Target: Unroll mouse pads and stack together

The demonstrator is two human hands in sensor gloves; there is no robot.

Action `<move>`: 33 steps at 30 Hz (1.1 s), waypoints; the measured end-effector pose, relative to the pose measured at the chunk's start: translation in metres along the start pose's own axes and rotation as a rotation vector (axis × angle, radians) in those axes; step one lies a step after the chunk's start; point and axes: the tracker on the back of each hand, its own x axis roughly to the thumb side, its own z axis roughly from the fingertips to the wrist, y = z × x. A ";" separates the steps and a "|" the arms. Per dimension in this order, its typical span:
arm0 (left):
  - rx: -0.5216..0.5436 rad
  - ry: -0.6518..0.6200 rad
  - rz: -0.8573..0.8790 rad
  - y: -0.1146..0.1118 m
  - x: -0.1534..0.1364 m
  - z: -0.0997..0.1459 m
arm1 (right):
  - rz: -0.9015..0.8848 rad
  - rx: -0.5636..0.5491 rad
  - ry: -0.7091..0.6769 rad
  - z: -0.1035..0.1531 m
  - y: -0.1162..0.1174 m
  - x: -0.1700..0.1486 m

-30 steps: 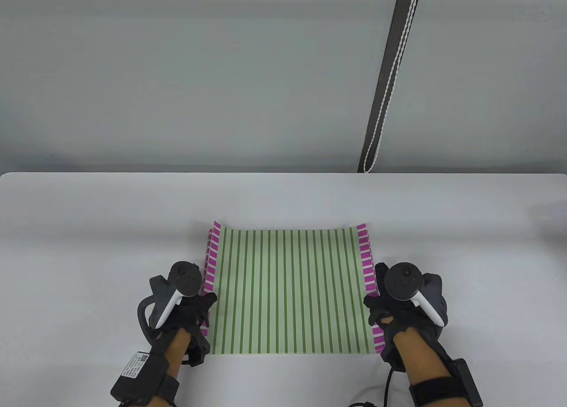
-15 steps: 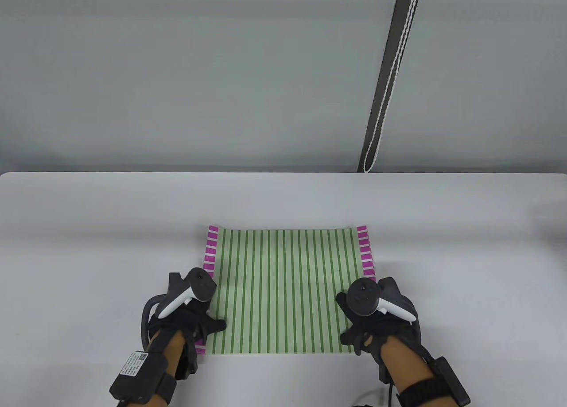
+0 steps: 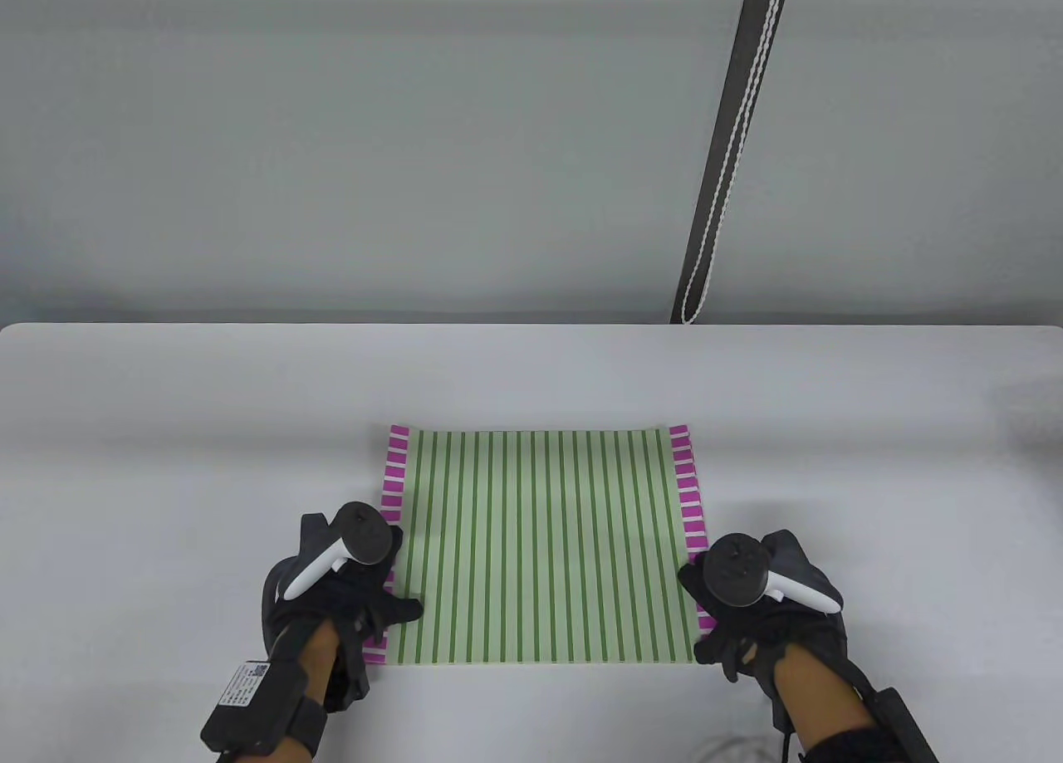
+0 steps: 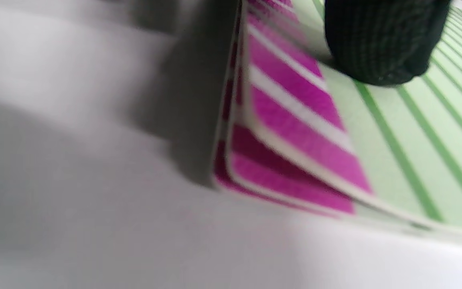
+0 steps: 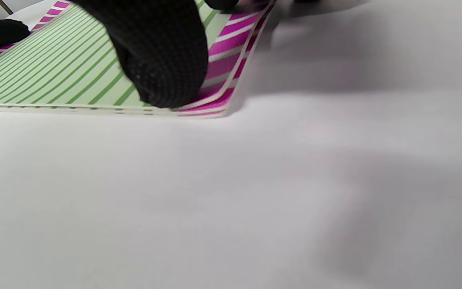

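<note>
This looks like a plain recording setup in a lab or studio rather than a home: a bare white desk (image 3: 166,398) stands against a blank grey wall (image 3: 332,132), with a dark strip (image 3: 731,132) and a white beaded cord (image 3: 742,124) running down the wall to the desk's far edge. Both hands wear black sensor gloves with a tracker (image 3: 353,539) strapped on, a labelled box (image 3: 249,696) sits on the left wrist, and cables trail from the wrists. Only striped pads (image 3: 540,539) lie on the desk.
</note>
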 end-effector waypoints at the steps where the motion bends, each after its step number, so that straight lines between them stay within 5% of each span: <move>1: 0.005 -0.001 -0.006 0.000 0.001 0.001 | -0.004 -0.014 -0.002 0.001 -0.002 -0.001; 7: 0.086 -0.072 0.062 0.024 0.006 0.025 | -0.244 -0.211 -0.094 0.014 -0.032 0.004; 12: 0.271 -0.382 0.355 0.059 0.019 0.062 | -0.358 -0.470 -0.237 0.032 -0.068 0.035; 16: 0.352 -0.641 0.560 0.069 0.036 0.087 | -0.452 -0.531 -0.396 0.043 -0.079 0.065; 23: 0.280 -0.884 0.604 0.057 0.055 0.103 | -0.458 -0.568 -0.535 0.050 -0.067 0.088; 33: 0.084 -0.964 0.592 0.038 0.053 0.096 | -0.447 -0.459 -0.550 0.034 -0.047 0.091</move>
